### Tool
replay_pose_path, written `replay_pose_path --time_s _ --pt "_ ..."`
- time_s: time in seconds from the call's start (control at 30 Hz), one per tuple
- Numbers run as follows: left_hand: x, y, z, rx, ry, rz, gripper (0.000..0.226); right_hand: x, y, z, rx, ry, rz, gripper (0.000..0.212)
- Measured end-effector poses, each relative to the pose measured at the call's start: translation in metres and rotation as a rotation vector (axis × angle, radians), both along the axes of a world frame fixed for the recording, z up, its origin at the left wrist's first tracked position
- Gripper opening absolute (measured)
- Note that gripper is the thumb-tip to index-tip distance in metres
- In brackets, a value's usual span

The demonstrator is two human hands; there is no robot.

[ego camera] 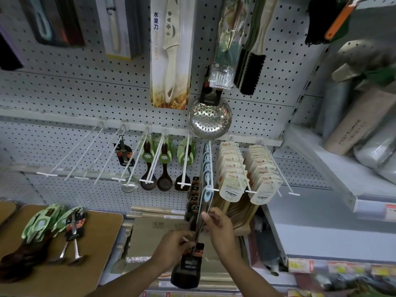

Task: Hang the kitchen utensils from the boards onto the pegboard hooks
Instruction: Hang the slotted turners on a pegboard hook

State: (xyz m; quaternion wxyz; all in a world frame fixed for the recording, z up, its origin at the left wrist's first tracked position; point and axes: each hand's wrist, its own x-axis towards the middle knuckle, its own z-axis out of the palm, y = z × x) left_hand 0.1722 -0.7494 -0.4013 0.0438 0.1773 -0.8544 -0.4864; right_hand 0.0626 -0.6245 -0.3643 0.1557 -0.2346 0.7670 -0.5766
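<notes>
My left hand (173,245) and my right hand (220,228) both grip a black-carded utensil (187,269) with a thin metal handle, low in the middle of the view. Its upper end reaches toward the tip of a white hook (211,189) that carries blue-and-white cards. On the wooden board (100,239) at the left lie green-carded dark wooden spoons (40,228) and two steel ladles (74,243). On the pegboard (75,86), one steel ladle (128,183) and dark spoons (156,181) hang from hooks.
Three bare white hooks (70,159) jut out left of the hung ladle. A perforated skimmer (210,118), boxed knives (171,52) and a brush (250,69) hang above. Beige carded packs (233,185) fill the right hooks. Shelves with wrapped goods (364,125) stand at the right.
</notes>
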Motion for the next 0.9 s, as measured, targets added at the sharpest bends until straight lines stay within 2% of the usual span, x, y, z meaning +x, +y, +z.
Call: replay_pose_path --time_s 0.27,0.5,0.53,0.6,0.67,0.77,0.9 --pt "-0.019 -0.015 -0.004 -0.052 -0.003 0.011 0.032 -0.011 -0.018 0.010 -0.065 -0.051 -0.016 0.040" --pt "-0.029 -0.021 -0.006 -0.095 -0.020 0.000 0.010 -0.028 -0.024 -0.005 0.033 0.004 -0.063 0.043" --pt "-0.029 -0.021 -0.005 -0.107 -0.008 0.001 0.013 -0.031 -0.026 -0.008 0.054 0.014 -0.063 0.040" --pt "-0.028 -0.021 -0.003 -0.146 0.011 0.007 0.040 -0.033 -0.028 -0.012 0.111 0.003 -0.063 0.033" --pt "-0.025 -0.026 0.001 -0.236 -0.005 -0.002 0.056 -0.033 -0.028 -0.017 0.139 -0.038 -0.066 0.040" --pt "-0.012 -0.040 0.003 -0.361 -0.009 -0.047 0.059 -0.025 -0.022 -0.018 0.176 -0.006 -0.056 0.050" --pt "0.011 -0.057 0.011 -0.465 0.067 -0.063 0.059 -0.014 -0.012 -0.012 0.312 0.222 0.021 0.040"
